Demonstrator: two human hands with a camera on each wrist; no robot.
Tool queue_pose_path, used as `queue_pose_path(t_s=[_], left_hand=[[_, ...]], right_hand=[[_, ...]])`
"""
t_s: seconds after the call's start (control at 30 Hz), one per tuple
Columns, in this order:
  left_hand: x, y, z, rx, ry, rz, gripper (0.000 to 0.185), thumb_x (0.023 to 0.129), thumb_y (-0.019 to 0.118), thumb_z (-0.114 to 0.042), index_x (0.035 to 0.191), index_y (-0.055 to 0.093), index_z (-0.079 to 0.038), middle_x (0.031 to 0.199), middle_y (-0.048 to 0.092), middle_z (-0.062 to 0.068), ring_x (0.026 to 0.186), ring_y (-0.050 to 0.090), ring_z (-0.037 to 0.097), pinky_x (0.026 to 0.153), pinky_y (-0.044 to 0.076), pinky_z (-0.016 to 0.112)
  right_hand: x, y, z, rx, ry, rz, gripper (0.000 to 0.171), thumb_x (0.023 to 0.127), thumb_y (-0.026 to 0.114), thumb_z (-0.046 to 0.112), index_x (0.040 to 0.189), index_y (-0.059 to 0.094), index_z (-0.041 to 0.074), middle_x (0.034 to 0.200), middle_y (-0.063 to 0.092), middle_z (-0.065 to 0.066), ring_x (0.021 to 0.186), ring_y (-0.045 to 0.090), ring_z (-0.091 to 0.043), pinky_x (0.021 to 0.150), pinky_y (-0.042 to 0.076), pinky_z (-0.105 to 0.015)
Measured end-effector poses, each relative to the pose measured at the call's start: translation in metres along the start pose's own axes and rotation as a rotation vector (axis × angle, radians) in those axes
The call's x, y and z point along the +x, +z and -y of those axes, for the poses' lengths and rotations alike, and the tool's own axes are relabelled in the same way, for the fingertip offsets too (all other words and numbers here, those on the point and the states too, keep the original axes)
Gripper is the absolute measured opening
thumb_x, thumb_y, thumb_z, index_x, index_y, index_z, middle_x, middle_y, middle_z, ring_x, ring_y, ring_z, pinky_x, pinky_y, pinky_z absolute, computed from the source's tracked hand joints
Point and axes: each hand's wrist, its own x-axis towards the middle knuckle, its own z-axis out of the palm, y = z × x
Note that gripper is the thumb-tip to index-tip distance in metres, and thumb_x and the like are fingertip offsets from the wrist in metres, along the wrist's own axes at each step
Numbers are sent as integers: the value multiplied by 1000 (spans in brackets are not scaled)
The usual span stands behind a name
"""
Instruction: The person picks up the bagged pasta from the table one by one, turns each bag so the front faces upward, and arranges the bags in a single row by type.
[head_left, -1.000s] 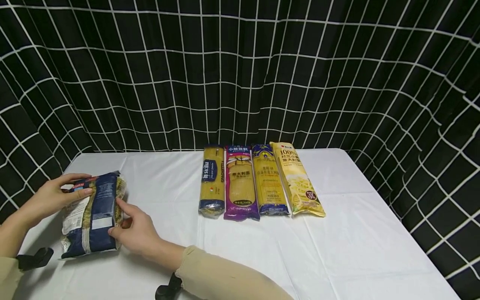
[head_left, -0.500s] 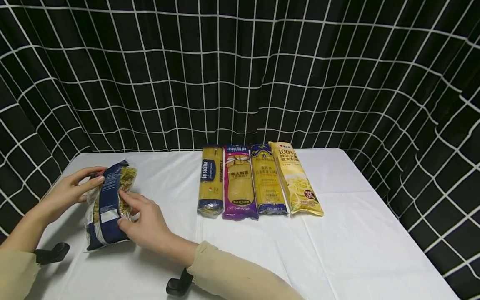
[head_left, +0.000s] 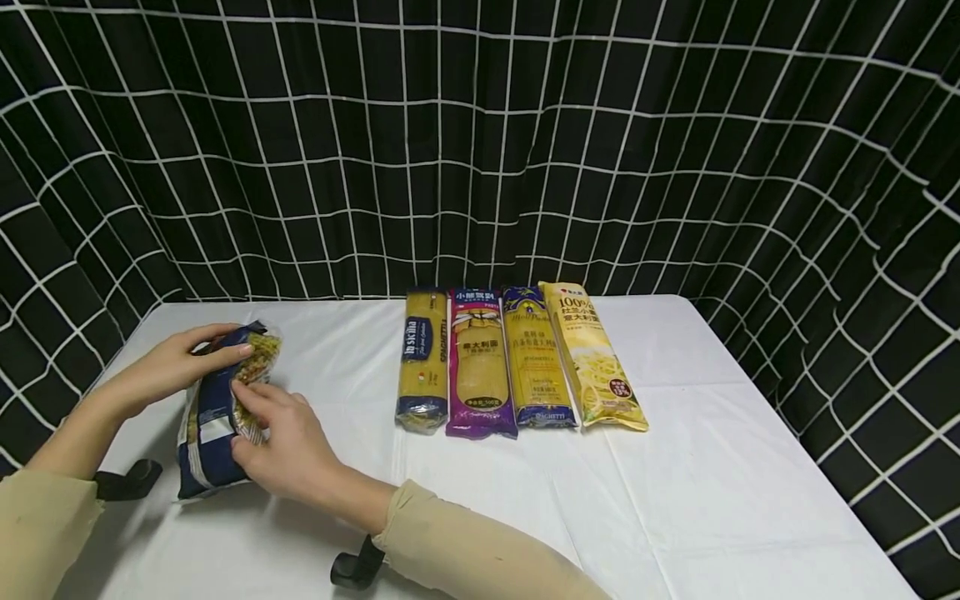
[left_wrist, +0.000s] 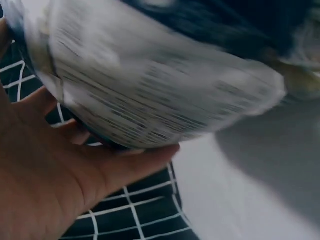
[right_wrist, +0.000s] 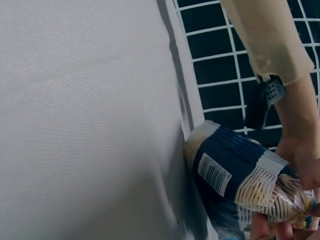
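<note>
Tilting up on its long edge, the blue pasta bag (head_left: 217, 408) now stands steeper than a second ago, when it lay nearly flat on the white table (head_left: 712, 500); it sits well to the left of the row of four spaghetti packs (head_left: 517, 362). The left hand (head_left: 176, 362) has slid along to the bag's far end, fingers curled over the top, while the right hand (head_left: 281, 446) grips its near side. Judging by this, the bag is being turned over or stood up. Through its clear window, short spiral pasta shows; the long packs hold spaghetti, all sealed
</note>
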Motion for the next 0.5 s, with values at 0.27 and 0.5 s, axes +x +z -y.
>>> queue_pose_path(t_s=[0.27, 0.5], left_hand=[[1, -1, -9, 68, 17, -12, 85, 100, 60, -55, 158, 37, 2, 154, 37, 39, 136, 41, 57, 103, 40, 74], [0, 1, -4, 52, 27, -68, 78, 101, 61, -53, 153, 44, 2, 147, 47, 37, 130, 48, 52, 100, 45, 69]], right_hand=[[-1, 0, 1, 3, 38, 17, 62, 92, 70, 17, 152, 55, 14, 145, 60, -3, 125, 57, -14, 103, 41, -16], [-5, 3, -8, 238, 91, 22, 64, 92, 72, 19, 153, 54, 16, 144, 56, -4, 106, 54, 1, 90, 46, -11]])
